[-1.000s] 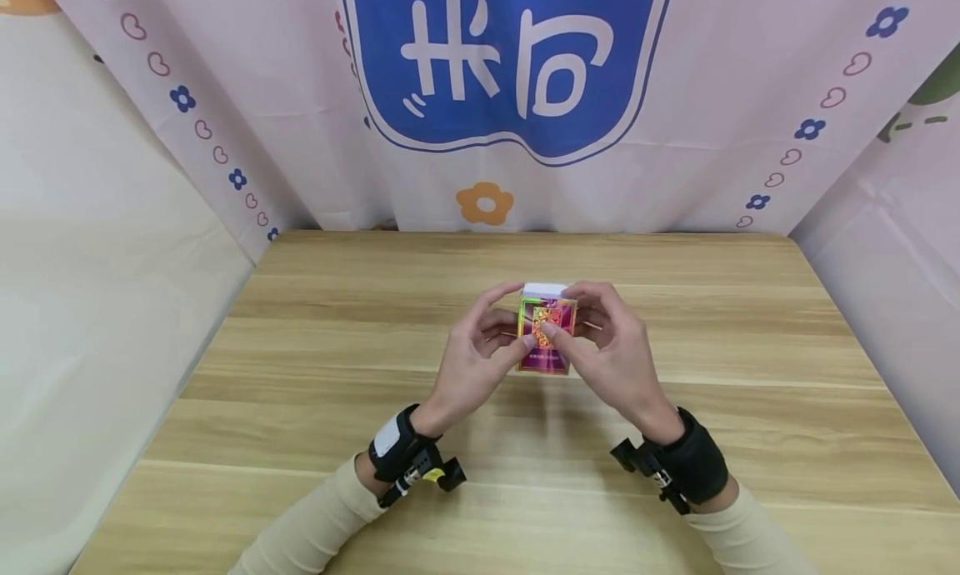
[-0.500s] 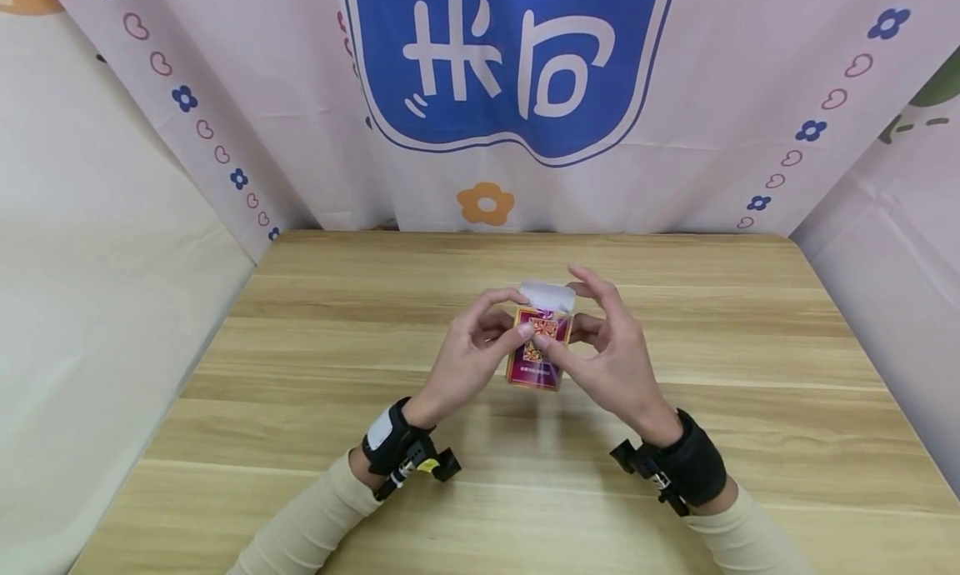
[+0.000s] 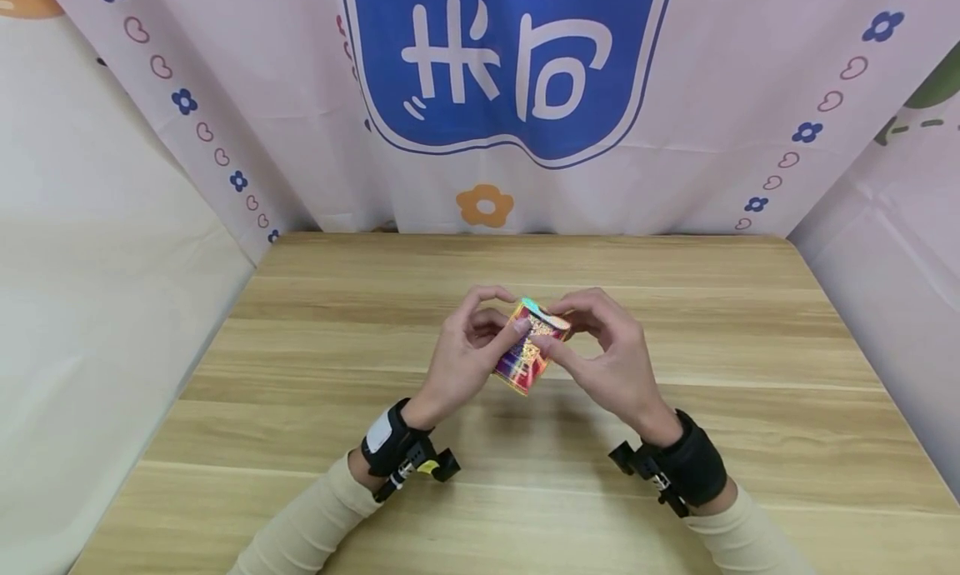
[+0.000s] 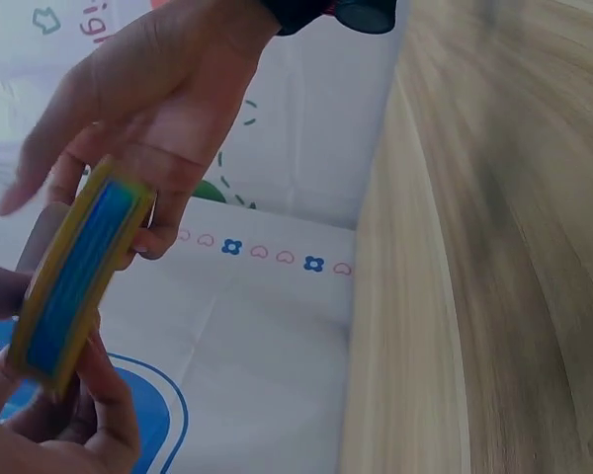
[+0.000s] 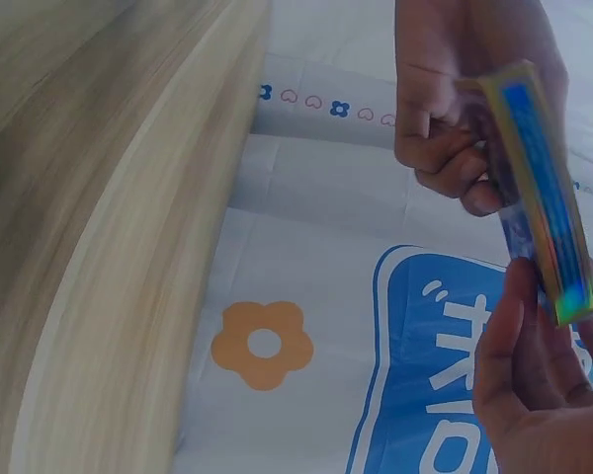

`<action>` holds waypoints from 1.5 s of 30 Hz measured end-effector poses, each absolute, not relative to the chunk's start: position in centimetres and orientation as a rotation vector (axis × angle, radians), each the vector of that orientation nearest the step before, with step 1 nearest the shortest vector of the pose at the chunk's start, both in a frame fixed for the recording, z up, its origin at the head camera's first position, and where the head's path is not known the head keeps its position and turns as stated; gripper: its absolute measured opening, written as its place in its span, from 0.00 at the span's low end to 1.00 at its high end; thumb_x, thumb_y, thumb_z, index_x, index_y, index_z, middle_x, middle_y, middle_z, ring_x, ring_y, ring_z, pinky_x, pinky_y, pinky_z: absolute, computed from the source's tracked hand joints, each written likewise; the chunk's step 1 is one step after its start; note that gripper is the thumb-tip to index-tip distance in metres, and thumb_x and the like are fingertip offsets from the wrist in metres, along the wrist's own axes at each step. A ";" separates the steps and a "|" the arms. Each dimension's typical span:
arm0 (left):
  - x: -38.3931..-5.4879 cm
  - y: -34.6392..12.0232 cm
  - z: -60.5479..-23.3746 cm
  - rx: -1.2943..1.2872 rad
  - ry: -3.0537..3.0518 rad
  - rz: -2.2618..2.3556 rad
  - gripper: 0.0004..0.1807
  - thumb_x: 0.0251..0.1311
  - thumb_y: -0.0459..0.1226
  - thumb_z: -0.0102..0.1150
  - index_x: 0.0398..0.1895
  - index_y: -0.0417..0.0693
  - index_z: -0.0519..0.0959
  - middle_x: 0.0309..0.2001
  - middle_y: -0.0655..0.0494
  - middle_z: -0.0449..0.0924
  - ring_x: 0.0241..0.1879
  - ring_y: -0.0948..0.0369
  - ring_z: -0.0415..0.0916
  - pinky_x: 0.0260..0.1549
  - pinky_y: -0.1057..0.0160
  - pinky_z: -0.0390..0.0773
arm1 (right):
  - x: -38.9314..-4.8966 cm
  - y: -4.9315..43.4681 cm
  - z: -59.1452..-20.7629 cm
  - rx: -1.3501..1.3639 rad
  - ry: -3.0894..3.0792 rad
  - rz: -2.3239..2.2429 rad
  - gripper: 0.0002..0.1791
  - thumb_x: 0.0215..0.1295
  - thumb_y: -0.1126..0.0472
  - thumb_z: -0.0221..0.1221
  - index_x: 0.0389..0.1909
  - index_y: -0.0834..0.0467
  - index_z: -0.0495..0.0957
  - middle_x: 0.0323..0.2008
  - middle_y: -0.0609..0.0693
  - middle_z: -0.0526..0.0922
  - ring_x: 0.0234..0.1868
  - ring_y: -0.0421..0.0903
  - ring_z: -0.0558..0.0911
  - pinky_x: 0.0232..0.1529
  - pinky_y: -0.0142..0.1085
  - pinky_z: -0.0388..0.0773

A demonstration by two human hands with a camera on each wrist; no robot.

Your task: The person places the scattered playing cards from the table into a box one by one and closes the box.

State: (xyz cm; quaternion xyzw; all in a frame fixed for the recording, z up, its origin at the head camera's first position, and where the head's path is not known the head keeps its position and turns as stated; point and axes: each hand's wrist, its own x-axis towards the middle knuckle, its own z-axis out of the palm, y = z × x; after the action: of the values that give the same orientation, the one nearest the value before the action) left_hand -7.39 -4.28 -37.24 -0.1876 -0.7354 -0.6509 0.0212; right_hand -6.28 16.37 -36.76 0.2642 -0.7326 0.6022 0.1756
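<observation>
A small shiny card box, purple-red with a gold border, is held tilted above the table in the head view. My left hand grips its left side, thumb on the front face. On the right side my right hand pinches it, thumb also on the front, other fingers at the top edge. A dark slit and a bright flap show along the box's top. Both wrist views show a narrow gold-edged blue face of the box. Fingers hide part of the box's back and sides.
The wood-grain table spreads beneath both hands. A printed curtain with a blue badge hangs behind its far edge, and pale cloth hangs at the sides. Black wrist straps carry small cameras.
The raised white flap has come down toward the box's top. The box has tilted, its lower end swinging left. The right index finger, lifted half a second ago, is back at the top edge.
</observation>
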 end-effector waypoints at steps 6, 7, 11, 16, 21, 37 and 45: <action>-6.8 -4.1 -37.4 -0.646 -2.386 -1.696 0.20 0.71 0.41 0.67 0.64 0.52 0.79 0.49 0.46 0.88 0.42 0.60 0.86 0.38 0.66 0.87 | -6.3 16.2 -37.0 0.606 -2.087 1.833 0.09 0.67 0.72 0.67 0.47 0.66 0.84 0.42 0.56 0.84 0.41 0.39 0.87 0.46 0.29 0.87; -6.7 -4.0 -37.4 -0.692 -2.403 -1.608 0.24 0.68 0.42 0.69 0.66 0.51 0.78 0.51 0.47 0.87 0.45 0.59 0.86 0.39 0.66 0.88 | -6.3 16.2 -37.0 0.566 -2.099 1.843 0.10 0.67 0.71 0.68 0.47 0.66 0.84 0.42 0.55 0.84 0.41 0.38 0.87 0.46 0.29 0.87; -6.6 -3.9 -37.5 -0.858 -2.387 -1.300 0.41 0.53 0.45 0.82 0.69 0.45 0.74 0.60 0.47 0.80 0.53 0.56 0.83 0.45 0.64 0.87 | -6.4 16.3 -37.1 0.481 -2.161 1.860 0.13 0.66 0.70 0.69 0.51 0.65 0.86 0.40 0.56 0.84 0.38 0.37 0.88 0.44 0.28 0.87; -6.7 -3.9 -37.6 -0.884 -2.300 -1.019 0.41 0.45 0.47 0.87 0.62 0.41 0.78 0.58 0.45 0.79 0.51 0.55 0.84 0.47 0.63 0.88 | -6.4 16.6 -37.0 0.476 -2.231 1.869 0.13 0.68 0.67 0.69 0.52 0.65 0.87 0.44 0.60 0.86 0.40 0.36 0.88 0.44 0.28 0.87; -6.9 -4.1 -37.6 -0.909 -2.206 -0.920 0.40 0.44 0.47 0.87 0.60 0.40 0.81 0.55 0.45 0.83 0.52 0.53 0.85 0.50 0.61 0.88 | -6.4 16.8 -36.6 0.456 -2.220 1.940 0.14 0.68 0.67 0.68 0.53 0.68 0.86 0.50 0.62 0.88 0.44 0.35 0.90 0.45 0.31 0.88; -7.2 -4.6 -37.6 -0.968 -2.163 -1.034 0.41 0.42 0.42 0.88 0.63 0.41 0.81 0.55 0.44 0.84 0.54 0.52 0.84 0.52 0.59 0.88 | -6.4 17.5 -35.9 0.427 -2.273 2.044 0.16 0.71 0.64 0.66 0.55 0.70 0.84 0.47 0.47 0.88 0.45 0.38 0.92 0.47 0.37 0.90; -7.2 -4.5 -37.8 -0.973 -2.147 -1.053 0.41 0.42 0.41 0.88 0.63 0.40 0.80 0.55 0.44 0.83 0.54 0.52 0.84 0.53 0.59 0.87 | -6.4 17.5 -35.9 0.421 -2.275 2.053 0.16 0.72 0.64 0.65 0.55 0.70 0.83 0.46 0.46 0.86 0.45 0.38 0.92 0.46 0.33 0.89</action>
State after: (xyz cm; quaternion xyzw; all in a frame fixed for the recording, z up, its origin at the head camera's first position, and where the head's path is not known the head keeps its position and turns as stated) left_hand -7.24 -4.47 -37.77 -0.3623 -0.7993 -0.3919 0.2762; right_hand -6.36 17.54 -35.91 0.1361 -0.7351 0.6637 0.0242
